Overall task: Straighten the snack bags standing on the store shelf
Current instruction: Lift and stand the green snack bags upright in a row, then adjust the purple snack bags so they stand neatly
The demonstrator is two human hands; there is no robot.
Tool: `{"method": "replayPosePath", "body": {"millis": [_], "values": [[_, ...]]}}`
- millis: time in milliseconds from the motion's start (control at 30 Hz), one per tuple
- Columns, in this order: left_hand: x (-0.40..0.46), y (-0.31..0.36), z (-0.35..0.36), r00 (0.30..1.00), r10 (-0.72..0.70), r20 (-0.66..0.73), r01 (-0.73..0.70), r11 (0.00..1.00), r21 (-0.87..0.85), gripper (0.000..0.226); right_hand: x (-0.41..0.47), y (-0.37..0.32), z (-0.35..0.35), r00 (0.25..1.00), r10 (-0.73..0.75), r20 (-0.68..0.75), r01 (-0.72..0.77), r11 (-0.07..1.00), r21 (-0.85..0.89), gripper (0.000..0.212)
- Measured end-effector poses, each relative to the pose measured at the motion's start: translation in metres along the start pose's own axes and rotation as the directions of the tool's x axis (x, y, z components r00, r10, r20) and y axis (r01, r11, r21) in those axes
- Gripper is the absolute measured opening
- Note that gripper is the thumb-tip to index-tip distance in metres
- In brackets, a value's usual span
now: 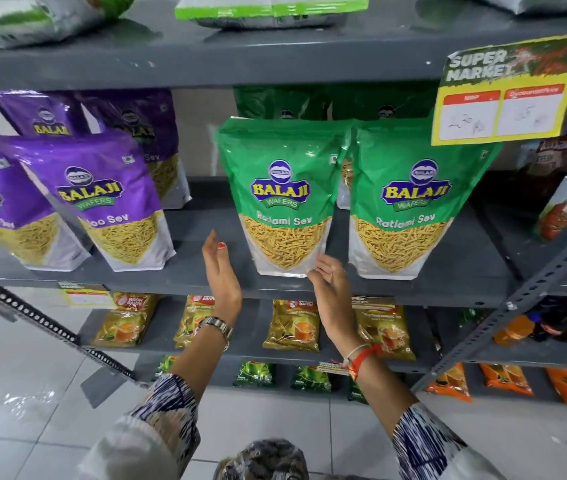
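Two green Ratlami Sev bags stand upright side by side on the grey shelf point(205, 275): the left green bag point(283, 192) and the right green bag point(410, 199). More green bags stand behind them. To the left, purple Aloo Sev bags point(102, 199) lean leftward, with others behind. My left hand point(221, 271) is open, just left of the left green bag and apart from it. My right hand point(328, 282) is open at that bag's lower right corner, fingertips at or near its base.
A yellow price card point(503, 98) hangs from the shelf above at the right. Red bags point(566, 202) stand at the far right. Lower shelves hold tea packets point(292, 323) and orange packets point(507, 379). Slotted uprights point(531, 289) frame the shelf.
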State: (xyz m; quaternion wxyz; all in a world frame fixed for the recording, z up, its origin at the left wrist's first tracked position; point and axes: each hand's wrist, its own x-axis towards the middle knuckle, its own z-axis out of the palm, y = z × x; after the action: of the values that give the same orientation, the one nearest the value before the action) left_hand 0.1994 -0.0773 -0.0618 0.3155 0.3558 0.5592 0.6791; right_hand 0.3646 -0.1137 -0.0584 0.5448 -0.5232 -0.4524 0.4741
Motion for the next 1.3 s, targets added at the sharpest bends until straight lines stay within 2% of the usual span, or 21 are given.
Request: {"method": "replayPosePath", "body": {"millis": [200,267,367,500,600,633,700,733,833,967,1067,1133,1200,1233,1300], "values": [[0.031,0.025,-0.058,0.979,0.084,-0.184,-0.087,0.996,-0.007,0.035,-0.009,-0.01,0.08,0.996,-0.023,0.082,0.022,1.0,0.014,0.017],[0.045,0.037,-0.088,0.962,0.131,-0.24,-0.131,0.991,0.016,0.033,-0.007,-0.014,0.117,0.992,-0.009,0.129,0.007,1.0,0.016,0.017],[0.072,0.048,-0.133,0.958,0.111,-0.266,-0.114,0.993,0.006,0.031,-0.002,-0.024,0.175,0.982,0.04,0.185,-0.048,0.998,0.04,0.025],[0.114,0.046,-0.184,0.986,0.001,-0.165,-0.007,0.999,-0.038,0.042,0.011,-0.043,0.242,0.969,0.108,0.221,-0.133,0.986,0.099,0.048],[0.134,0.033,-0.202,0.995,-0.097,0.004,0.097,0.994,-0.057,0.051,0.024,-0.039,0.271,0.967,0.162,0.198,-0.19,0.973,0.13,0.055],[0.138,0.03,-0.204,0.988,-0.138,0.067,0.141,0.989,-0.05,0.057,0.026,-0.035,0.278,0.967,0.173,0.188,-0.2,0.97,0.136,0.057],[0.148,0.023,-0.211,0.972,-0.169,0.164,0.177,0.984,-0.033,0.083,0.028,-0.024,0.289,0.964,0.212,0.16,-0.238,0.956,0.17,0.066],[0.152,0.018,-0.212,0.964,-0.168,0.206,0.182,0.982,-0.05,0.093,0.03,-0.019,0.293,0.963,0.227,0.145,-0.253,0.947,0.197,0.065],[0.157,0.022,-0.212,0.956,-0.166,0.243,0.193,0.977,-0.091,0.095,0.03,-0.013,0.307,0.973,0.199,0.114,-0.223,0.939,0.262,0.042],[0.163,0.021,-0.216,0.944,-0.18,0.278,0.214,0.972,-0.096,0.117,0.029,-0.008,0.319,0.984,0.172,0.048,-0.179,0.943,0.28,0.035],[0.16,0.019,-0.227,0.926,-0.194,0.324,0.217,0.975,-0.038,0.095,0.029,-0.006,0.321,0.986,0.166,0.012,-0.163,0.951,0.265,0.031],[0.156,0.017,-0.239,0.958,-0.152,0.244,0.15,0.988,0.03,0.058,0.026,-0.003,0.323,0.988,0.152,-0.031,-0.139,0.957,0.255,0.035],[0.154,0.018,-0.255,1.0,-0.008,-0.021,0.009,1.0,0.025,0.028,0.022,0.0,0.324,0.981,0.148,-0.126,-0.111,0.959,0.262,0.047],[0.155,0.023,-0.266,0.985,0.048,-0.167,-0.049,0.999,0.0,0.024,0.017,0.001,0.325,0.968,0.148,-0.204,-0.092,0.96,0.263,0.053],[0.169,0.028,-0.287,0.931,0.084,-0.355,-0.094,0.996,-0.011,0.022,0.005,0.005,0.331,0.919,0.125,-0.374,-0.029,0.967,0.251,0.048]]}}
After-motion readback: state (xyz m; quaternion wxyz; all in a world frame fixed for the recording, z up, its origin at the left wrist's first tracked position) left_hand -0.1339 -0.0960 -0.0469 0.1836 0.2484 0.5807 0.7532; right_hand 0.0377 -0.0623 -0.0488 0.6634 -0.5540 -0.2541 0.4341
